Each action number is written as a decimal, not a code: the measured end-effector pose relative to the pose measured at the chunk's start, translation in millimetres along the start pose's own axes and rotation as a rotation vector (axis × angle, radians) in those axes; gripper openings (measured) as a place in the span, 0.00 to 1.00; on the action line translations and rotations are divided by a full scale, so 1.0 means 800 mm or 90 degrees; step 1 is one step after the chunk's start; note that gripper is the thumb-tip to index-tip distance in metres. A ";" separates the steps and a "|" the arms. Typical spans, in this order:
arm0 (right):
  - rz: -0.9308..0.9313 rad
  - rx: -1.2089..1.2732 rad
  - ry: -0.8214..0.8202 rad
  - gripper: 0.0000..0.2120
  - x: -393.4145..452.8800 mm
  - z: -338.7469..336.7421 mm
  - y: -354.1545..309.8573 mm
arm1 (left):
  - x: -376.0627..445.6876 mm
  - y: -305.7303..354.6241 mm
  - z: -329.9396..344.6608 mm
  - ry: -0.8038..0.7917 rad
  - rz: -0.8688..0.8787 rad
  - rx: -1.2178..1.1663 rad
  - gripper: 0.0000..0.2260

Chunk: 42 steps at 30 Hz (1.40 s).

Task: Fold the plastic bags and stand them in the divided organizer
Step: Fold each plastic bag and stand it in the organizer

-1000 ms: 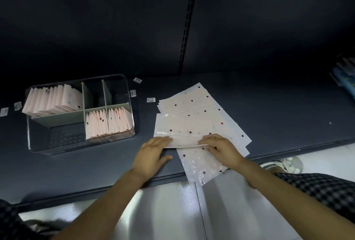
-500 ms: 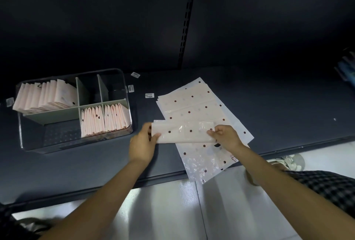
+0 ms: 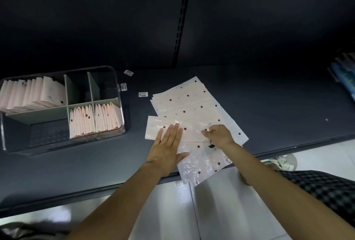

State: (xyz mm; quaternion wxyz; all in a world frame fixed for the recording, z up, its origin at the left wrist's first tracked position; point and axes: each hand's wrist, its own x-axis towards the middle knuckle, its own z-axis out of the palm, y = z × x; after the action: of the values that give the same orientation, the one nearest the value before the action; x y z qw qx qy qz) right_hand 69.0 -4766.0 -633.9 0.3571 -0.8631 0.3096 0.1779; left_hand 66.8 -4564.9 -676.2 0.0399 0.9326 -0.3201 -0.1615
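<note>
A pale pink dotted plastic bag, folded into a long strip (image 3: pixel 153 129), lies across a stack of flat dotted bags (image 3: pixel 189 103) on the dark shelf. My left hand (image 3: pixel 167 146) presses flat on the strip with straight fingers. My right hand (image 3: pixel 218 136) pinches the strip's right end with curled fingers. The clear divided organizer (image 3: pixel 121 103) stands to the left. Folded bags stand upright in its far-left compartment (image 3: pixel 34 93) and in two front compartments (image 3: pixel 94 119). Two far compartments hold nothing.
The shelf's front edge (image 3: pixel 96 191) runs below my wrists, and the stack of bags overhangs it. Small white labels (image 3: pixel 143 94) lie on the shelf beside the organizer. Blue packaged goods (image 3: pixel 345 78) sit at the far right. A white tiled floor shows below.
The strip, held up between both hands half a second ago, now lies on the stack. My left hand has moved from its left end to press flat on its middle.
</note>
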 end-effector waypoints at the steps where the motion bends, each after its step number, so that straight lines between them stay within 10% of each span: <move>1: 0.006 -0.006 0.000 0.20 -0.002 0.000 -0.001 | 0.001 -0.002 0.000 -0.005 0.006 0.008 0.34; 10: 0.142 0.425 0.062 0.12 -0.042 0.011 -0.013 | 0.005 0.009 -0.023 0.004 -0.022 -0.010 0.32; 16: 0.156 0.611 -0.044 0.16 -0.119 0.034 -0.035 | -0.025 0.004 -0.037 0.224 0.020 0.008 0.18; 22: -0.227 0.205 -0.109 0.18 -0.164 0.027 -0.007 | -0.074 -0.021 -0.025 0.251 -0.002 -0.134 0.23; 27: -0.509 -0.262 -0.085 0.40 -0.107 0.011 0.021 | -0.094 -0.033 -0.019 0.237 -0.017 -0.293 0.18; 36: -0.332 0.029 -0.041 0.06 -0.076 0.088 -0.012 | -0.090 -0.044 -0.014 0.214 -0.083 -0.412 0.12; 42: -0.208 0.137 -0.054 0.08 -0.072 0.089 -0.021 | -0.072 -0.055 -0.007 0.224 -0.286 -0.353 0.12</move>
State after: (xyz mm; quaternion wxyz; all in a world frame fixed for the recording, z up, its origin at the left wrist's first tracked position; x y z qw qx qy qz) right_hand 30.9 -4681.8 -643.3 0.4840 -0.8504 0.1675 0.1202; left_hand 51.5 -4494.7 -662.6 0.3081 0.9468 -0.0404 -0.0839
